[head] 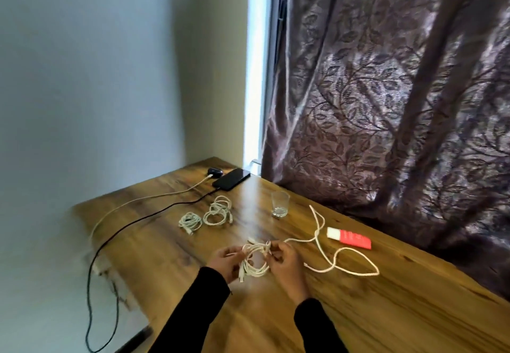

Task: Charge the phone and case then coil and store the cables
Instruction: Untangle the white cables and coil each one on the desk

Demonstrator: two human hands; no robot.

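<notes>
**Both hands on a half-wound white cable**

The left hand (pixel 225 261) and right hand (pixel 285 265) each pinch a side of the white cable coil (pixel 255 260), held just above the wooden table (pixel 358 311) near its front edge. The coil's loose tail (pixel 342 267) trails right across the tabletop. Beyond the hands lie two finished coils (pixel 205 216). Toward the right edge stand a glass (pixel 280 203) and a red-and-white tube (pixel 349 238). At the far corner, the phone (pixel 231 178) and the dark case (pixel 214 171) each have a cable plugged in.
</notes>
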